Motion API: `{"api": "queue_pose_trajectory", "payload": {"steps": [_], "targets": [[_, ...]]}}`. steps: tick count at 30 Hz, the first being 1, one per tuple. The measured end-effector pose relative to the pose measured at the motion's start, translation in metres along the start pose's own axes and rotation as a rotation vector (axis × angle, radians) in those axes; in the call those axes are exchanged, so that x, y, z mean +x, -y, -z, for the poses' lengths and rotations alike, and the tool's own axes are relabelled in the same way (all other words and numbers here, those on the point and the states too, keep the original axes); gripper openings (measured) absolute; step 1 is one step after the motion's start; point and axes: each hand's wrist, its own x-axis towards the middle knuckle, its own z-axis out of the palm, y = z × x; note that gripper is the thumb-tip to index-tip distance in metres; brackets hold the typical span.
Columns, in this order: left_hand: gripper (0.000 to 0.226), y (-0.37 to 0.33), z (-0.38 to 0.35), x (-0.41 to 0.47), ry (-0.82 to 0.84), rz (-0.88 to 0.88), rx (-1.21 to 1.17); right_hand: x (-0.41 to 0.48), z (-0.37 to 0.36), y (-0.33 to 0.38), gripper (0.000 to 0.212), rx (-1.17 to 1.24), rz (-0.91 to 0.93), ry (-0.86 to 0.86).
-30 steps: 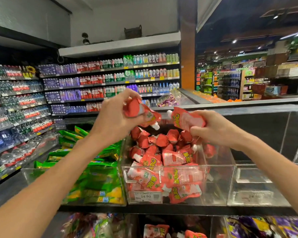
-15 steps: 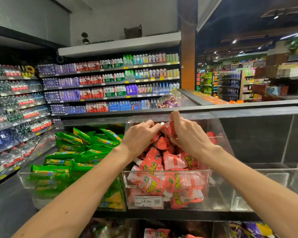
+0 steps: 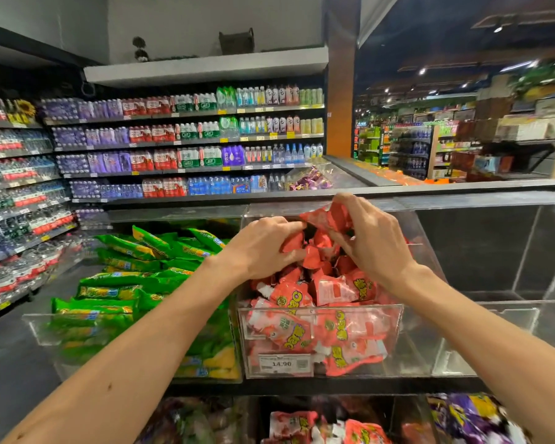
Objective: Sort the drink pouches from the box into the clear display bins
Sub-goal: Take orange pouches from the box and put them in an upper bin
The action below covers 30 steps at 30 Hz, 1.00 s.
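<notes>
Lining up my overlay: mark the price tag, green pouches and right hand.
price tag (image 3: 281,363): head view, middle of the white label.
green pouches (image 3: 116,288): head view, pouch atop the pile.
right hand (image 3: 375,245): head view, back of the hand.

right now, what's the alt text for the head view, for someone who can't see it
A person's left hand and right hand grip red drink pouches at the top of a heaped clear bin. To its left, green pouches fill a second bin, with shelves of bottled drinks behind.
</notes>
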Motion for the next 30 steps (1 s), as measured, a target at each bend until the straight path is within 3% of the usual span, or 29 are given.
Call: {"api": "queue_pose_trajectory", "payload": {"steps": [4, 9, 11, 14, 18, 21, 30], "targets": [[0.058, 0.001, 0.000, 0.001, -0.030, 0.044, -0.045, 0.007, -0.012, 0.003, 0.050, -0.136, 0.014, 0.096], [0.051, -0.002, -0.007, 0.003, -0.106, 0.081, -0.044, 0.009, -0.017, 0.014, 0.041, -0.182, -0.015, 0.086], [0.044, -0.002, -0.009, 0.003, -0.107, 0.089, -0.011, 0.011, -0.009, 0.018, 0.034, -0.197, -0.076, 0.068], [0.042, -0.001, -0.011, 0.001, -0.103, 0.069, -0.003, 0.011, 0.020, 0.015, 0.043, -0.126, -0.231, 0.074], [0.041, 0.001, -0.013, 0.000, -0.136, 0.051, -0.016, 0.009, 0.044, 0.006, 0.040, -0.187, -0.160, 0.022], [0.042, 0.000, -0.014, 0.000, -0.143, 0.053, -0.032, -0.002, 0.029, -0.003, 0.037, -0.295, -0.112, 0.171], [0.050, 0.001, -0.012, 0.001, -0.162, 0.081, -0.116, -0.007, -0.001, 0.000, 0.047, -0.318, -0.358, 0.432]]}}
